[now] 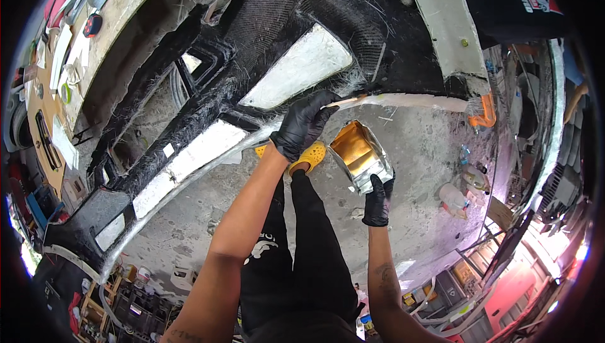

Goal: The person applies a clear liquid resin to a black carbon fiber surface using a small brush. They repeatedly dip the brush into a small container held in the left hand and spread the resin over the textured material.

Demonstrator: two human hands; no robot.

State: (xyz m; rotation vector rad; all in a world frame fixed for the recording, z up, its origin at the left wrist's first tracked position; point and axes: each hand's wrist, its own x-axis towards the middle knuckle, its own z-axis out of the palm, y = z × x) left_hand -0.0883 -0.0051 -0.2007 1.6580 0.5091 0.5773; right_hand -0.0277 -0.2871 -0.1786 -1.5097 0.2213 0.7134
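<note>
My left hand, in a black glove, grips a thin brush or stick whose tip touches the near edge of a large black fibreglass car-body part. Which of the two it is, I cannot tell. In my right hand, also black-gloved, is an open metal can, tilted so that its amber-coloured inside shows. The can hangs over the floor, just below the part's edge. Loose glass strands stick out from the part, and white panels show in its recesses.
A wooden table with a tape measure, tape and paper strips stands at the left. An orange clamp sits at the part's right end. Plastic containers stand on the concrete floor at the right. Crates and tools lie at lower left.
</note>
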